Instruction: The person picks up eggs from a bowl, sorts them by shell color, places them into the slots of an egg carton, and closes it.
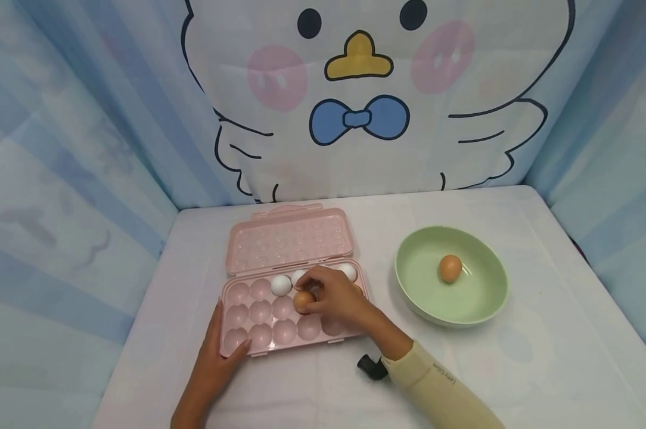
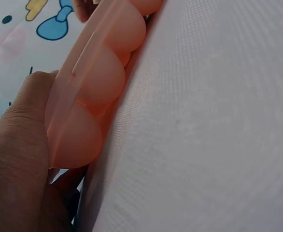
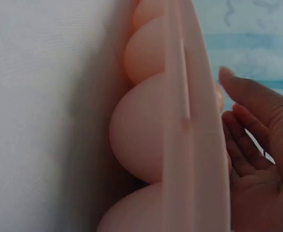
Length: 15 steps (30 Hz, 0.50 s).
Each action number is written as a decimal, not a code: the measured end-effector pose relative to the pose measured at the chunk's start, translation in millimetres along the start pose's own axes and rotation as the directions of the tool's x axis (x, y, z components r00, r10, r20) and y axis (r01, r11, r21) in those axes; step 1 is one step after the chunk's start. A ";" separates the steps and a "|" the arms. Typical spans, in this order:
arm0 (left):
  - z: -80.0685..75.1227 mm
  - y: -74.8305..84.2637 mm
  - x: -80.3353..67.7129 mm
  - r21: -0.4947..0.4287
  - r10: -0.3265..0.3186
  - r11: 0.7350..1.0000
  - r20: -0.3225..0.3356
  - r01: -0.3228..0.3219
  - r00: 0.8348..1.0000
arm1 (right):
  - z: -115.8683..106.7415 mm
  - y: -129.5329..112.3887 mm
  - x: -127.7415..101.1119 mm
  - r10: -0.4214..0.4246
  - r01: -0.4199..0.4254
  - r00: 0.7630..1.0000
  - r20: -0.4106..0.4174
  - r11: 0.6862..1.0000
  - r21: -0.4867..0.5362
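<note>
A pink egg carton [image 1: 261,344] lies with its lid [image 1: 291,238] folded back. My left hand [image 1: 216,357] grips its near left corner, thumb over the front edge; the left wrist view shows that thumb along the rim. Over the middle row, my right hand [image 1: 339,298] pinches a brown egg [image 1: 304,302] sitting low in a cup, thumb and fingers on either side of it. White eggs [image 1: 281,285] stand in the back row, partly hidden by the hand. Another brown egg [image 1: 358,289] shows behind the right hand.
A green bowl [image 1: 414,298] with one brown egg [image 1: 450,269] in it stands on the right of the white-covered table [image 1: 559,333]. A small black object [image 1: 372,367] lies by the right sleeve. Curtains and a cartoon-printed backdrop [image 1: 355,167] surround the table.
</note>
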<state>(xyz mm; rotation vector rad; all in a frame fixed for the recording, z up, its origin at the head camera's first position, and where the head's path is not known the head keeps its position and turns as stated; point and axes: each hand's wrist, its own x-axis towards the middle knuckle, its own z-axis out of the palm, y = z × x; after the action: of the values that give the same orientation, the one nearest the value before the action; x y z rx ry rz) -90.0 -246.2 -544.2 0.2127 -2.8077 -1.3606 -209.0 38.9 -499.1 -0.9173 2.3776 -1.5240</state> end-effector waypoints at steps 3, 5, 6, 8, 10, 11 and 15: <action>0.9 -1.1 -0.2 0.006 0.001 1.000 0.000 -0.001 1.000 | -3.1 2.6 -1.3 0.015 -0.013 1.000 -0.020 0.995 0.100; 1.4 -1.2 -0.3 0.010 -0.002 1.000 0.000 0.002 1.000 | -5.5 4.3 -2.2 0.001 0.004 0.999 -0.032 0.984 0.176; 1.6 -1.2 -0.4 0.012 -0.001 1.000 0.001 0.001 1.000 | -6.9 4.7 -2.9 -0.006 0.014 0.999 -0.038 0.976 0.217; 1.8 -0.7 -0.3 0.015 -0.003 1.000 0.002 0.003 1.000 | -10.2 5.3 -4.2 -0.027 0.041 0.998 -0.055 0.960 0.278; 1.9 -0.2 -0.1 0.018 -0.006 1.000 0.004 0.006 1.000 | -14.5 5.1 -5.1 -0.053 0.074 0.996 -0.072 0.941 0.329; 1.8 0.0 0.1 0.020 -0.005 1.000 0.005 0.005 1.000 | -17.1 4.3 -5.5 -0.068 0.092 0.995 -0.079 0.932 0.350; 0.1 -0.7 0.9 0.026 0.009 1.000 -0.001 -0.009 1.000 | -30.2 1.3 -8.6 -0.131 0.167 0.984 -0.118 0.912 0.375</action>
<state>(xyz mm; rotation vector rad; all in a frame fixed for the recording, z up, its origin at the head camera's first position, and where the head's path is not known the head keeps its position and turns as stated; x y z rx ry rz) -90.9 -246.7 -544.8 0.2009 -2.8236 -1.3229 -216.3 67.3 -487.8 -0.9683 1.9853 -2.0344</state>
